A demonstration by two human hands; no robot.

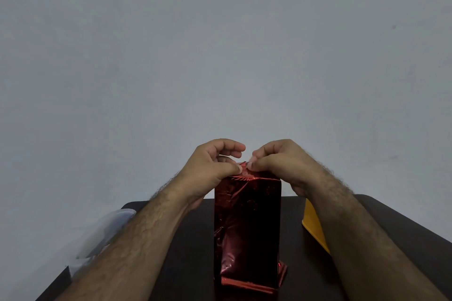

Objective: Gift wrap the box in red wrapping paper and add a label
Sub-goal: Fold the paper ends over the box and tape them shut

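Note:
A tall box covered in shiny red wrapping paper (247,222) stands upright on a dark table (190,264). My left hand (215,166) and my right hand (281,164) meet over its top end. Both pinch the red paper flap at the top between thumb and fingers, fingertips almost touching each other. Folded paper edges stick out at the box's bottom. The top face itself is mostly hidden by my hands.
A yellow flat object (314,227) lies on the table to the right, partly under my right forearm. A clear plastic piece (102,234) sits at the table's left edge. A plain grey wall fills the background.

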